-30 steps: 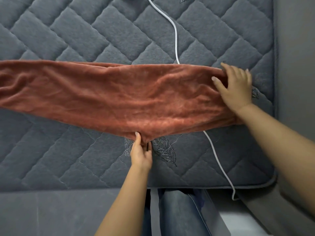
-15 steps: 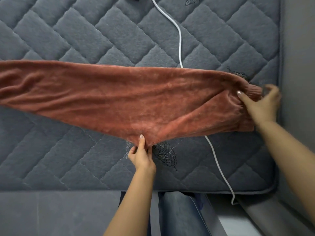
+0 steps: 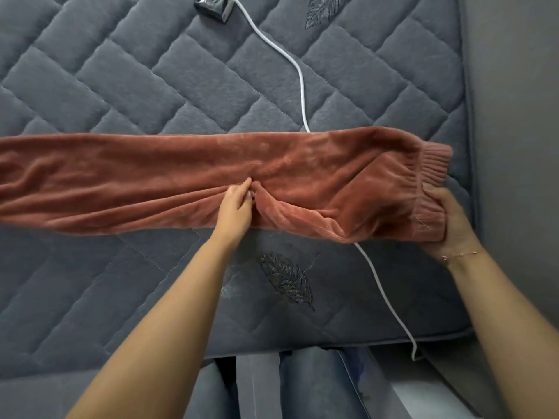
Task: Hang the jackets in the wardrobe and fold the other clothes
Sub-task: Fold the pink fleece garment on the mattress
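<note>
Pinching a crease mid-garment, her left hand (image 3: 237,204) and her right hand (image 3: 447,220), fingers curled round the ribbed waistband, hold the rust fleece trousers (image 3: 151,179) stretched along the bed (image 3: 121,95), folded lengthwise only, crosswise folds apparently remaining.

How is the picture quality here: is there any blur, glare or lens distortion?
Head view: soft, even light; the rust-red trousers smear slightly near the left edge; small glare on the shiny plug; wide-angle lens stretches both forearms; left hand and right hand look fairly sharp.
</note>
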A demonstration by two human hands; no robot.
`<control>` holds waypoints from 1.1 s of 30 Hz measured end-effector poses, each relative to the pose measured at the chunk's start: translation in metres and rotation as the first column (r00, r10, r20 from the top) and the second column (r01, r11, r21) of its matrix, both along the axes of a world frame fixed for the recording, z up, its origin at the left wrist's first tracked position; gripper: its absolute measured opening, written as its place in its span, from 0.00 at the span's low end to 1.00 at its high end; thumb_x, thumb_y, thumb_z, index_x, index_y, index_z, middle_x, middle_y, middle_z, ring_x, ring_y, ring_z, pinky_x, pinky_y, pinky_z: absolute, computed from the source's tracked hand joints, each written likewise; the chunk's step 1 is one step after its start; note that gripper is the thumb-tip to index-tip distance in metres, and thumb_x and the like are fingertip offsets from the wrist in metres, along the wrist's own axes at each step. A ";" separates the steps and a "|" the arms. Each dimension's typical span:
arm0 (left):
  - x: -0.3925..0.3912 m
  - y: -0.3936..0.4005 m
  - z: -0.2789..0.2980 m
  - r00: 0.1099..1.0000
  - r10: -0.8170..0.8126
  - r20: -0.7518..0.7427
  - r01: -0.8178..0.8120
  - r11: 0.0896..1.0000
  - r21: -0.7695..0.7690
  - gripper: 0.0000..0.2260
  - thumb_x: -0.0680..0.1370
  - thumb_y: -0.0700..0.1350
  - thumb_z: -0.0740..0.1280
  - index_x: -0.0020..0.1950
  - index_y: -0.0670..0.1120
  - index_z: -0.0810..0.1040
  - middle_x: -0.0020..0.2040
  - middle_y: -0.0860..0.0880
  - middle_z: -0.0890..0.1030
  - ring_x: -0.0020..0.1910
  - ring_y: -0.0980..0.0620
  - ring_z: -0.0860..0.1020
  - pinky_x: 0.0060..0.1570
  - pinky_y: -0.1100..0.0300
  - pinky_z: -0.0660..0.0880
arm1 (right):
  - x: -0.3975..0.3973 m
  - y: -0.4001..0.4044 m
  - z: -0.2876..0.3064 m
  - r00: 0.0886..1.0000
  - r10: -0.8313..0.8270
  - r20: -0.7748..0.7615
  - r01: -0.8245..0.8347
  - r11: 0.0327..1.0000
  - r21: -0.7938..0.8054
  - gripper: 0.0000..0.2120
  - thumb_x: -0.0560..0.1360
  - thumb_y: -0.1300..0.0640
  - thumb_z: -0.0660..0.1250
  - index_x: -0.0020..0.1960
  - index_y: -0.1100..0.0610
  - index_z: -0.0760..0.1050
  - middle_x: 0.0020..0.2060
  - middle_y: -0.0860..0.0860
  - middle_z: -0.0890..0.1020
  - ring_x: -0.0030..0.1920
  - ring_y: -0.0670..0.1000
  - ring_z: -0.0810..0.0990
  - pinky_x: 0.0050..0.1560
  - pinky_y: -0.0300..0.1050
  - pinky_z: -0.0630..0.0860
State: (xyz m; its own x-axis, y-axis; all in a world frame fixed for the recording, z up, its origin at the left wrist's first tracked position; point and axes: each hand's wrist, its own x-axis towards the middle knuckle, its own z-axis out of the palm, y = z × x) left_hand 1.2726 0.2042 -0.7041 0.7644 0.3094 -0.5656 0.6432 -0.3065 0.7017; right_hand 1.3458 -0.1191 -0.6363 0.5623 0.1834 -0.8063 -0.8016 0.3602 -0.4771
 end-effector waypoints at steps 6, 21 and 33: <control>-0.009 0.039 0.014 0.996 0.018 -0.082 -0.057 0.859 -0.508 0.13 0.85 0.42 0.53 0.66 0.44 0.72 0.55 0.45 0.81 0.53 0.57 0.80 0.57 0.64 0.73 | 0.002 0.101 0.064 0.953 0.298 0.063 -0.304 0.941 0.146 0.13 0.67 0.54 0.65 0.43 0.57 0.86 0.39 0.53 0.85 0.36 0.50 0.84 0.41 0.44 0.81; -0.055 0.283 0.034 0.880 0.305 -0.363 -0.421 0.854 -0.304 0.31 0.76 0.66 0.63 0.72 0.48 0.67 0.68 0.44 0.75 0.64 0.44 0.76 0.66 0.45 0.72 | -0.095 0.436 -0.003 0.866 0.497 0.051 -0.474 0.850 -0.231 0.23 0.83 0.46 0.50 0.63 0.58 0.77 0.62 0.50 0.78 0.61 0.42 0.76 0.69 0.38 0.66; -0.065 0.300 0.063 0.970 0.197 0.142 -0.161 0.960 -0.230 0.15 0.80 0.35 0.64 0.66 0.44 0.75 0.61 0.46 0.81 0.61 0.48 0.78 0.65 0.54 0.72 | -0.106 0.315 -0.006 0.446 0.893 0.056 -0.106 0.115 -0.988 0.26 0.82 0.51 0.58 0.78 0.55 0.59 0.79 0.53 0.53 0.78 0.56 0.50 0.77 0.53 0.48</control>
